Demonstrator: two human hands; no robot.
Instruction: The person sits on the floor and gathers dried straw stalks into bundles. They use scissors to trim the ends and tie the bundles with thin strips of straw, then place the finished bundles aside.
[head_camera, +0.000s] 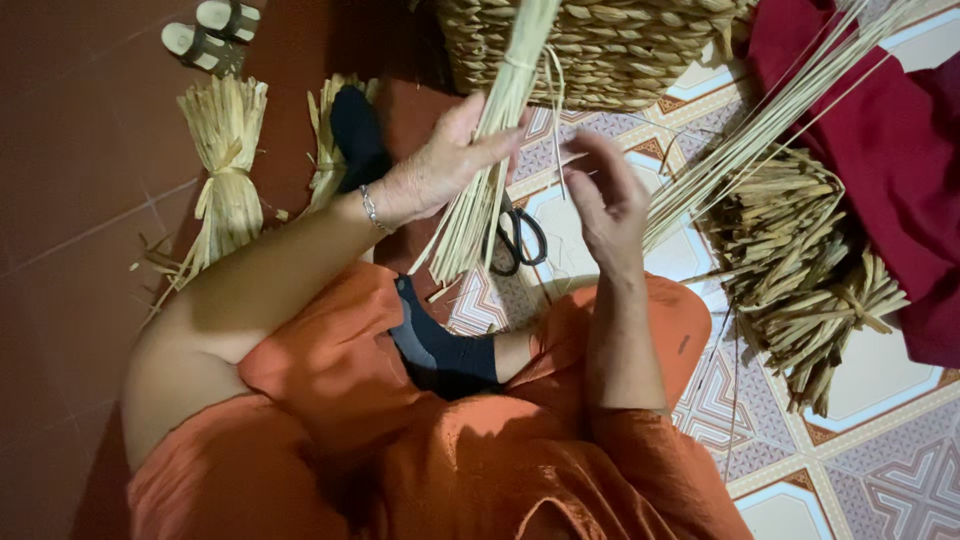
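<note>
The top of the pale green-yellow bundle of dried straw stalks (497, 130) runs out of the frame, so there's no telling how long it is. The left hand (440, 165) is wrapped around it mid-length, fingers closed on the stalks, with a thin silver bracelet (371, 208) at the wrist. The lower ends of the bundle fan out loosely just above the floor. The right hand (610, 200) is up beside the bundle with fingers half curled; it seems to pinch a thin single strand (557, 140) that hangs off the bundle's tie, but it's too fine to be sure.

A pair of black-handled scissors (520, 238) lies on the patterned floor tiles (880, 470), half hidden behind the straw ends. The big woven basket of twisted straw rope (610, 50) is cut off at the top edge. On the right, a heap of short, flat, tied straw pieces (800, 270) sits against a dark red cloth (890, 140), with long thin stalks (770, 120) laid across.

Left side is dim: two tied, ribbed straw sheaves (225, 160) on plain reddish-brown floor, and a pair of sandals (212, 35) partly cropped. The orange clothing (400, 450) is soft and wrinkly, and a dark sock (440, 350) peeks out.
</note>
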